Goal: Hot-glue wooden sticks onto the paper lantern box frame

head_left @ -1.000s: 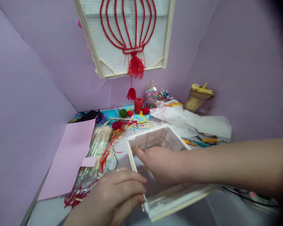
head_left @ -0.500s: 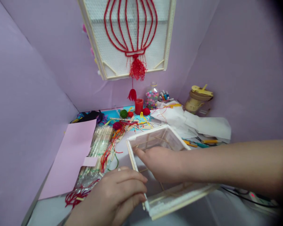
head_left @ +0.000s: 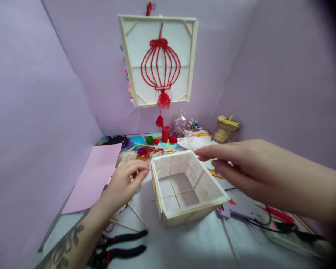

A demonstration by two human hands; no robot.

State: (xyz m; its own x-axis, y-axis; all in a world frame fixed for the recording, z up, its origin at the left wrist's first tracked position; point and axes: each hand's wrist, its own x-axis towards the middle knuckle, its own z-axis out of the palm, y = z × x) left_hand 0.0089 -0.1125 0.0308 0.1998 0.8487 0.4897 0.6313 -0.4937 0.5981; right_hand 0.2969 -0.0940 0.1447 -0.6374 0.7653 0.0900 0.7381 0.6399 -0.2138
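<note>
A square, open-topped box frame point(head_left: 194, 207) of light wooden sticks with white sheet walls stands on the table. Crossed sticks show at its bottom. Beside its back left corner is my left hand point(head_left: 130, 177), fingers bent and thumb a little apart, with nothing visible in it. My right hand point(head_left: 240, 164) hovers by the back right corner, fingers stretched out and thumb apart, holding nothing I can see. Whether fingertips of either hand touch the rim, I cannot tell.
Black-handled pliers point(head_left: 126, 243) lie near my left forearm. A glue gun point(head_left: 236, 211) with a cable lies at the right. Behind are a pink sheet point(head_left: 96, 175), a red candle point(head_left: 165, 133), a jar of pompoms point(head_left: 180, 125) and a hanging lantern panel point(head_left: 161, 63).
My right hand has come out of the box and moved to its back right. My left hand has shifted back and left from the near left side. The view has tilted up.
</note>
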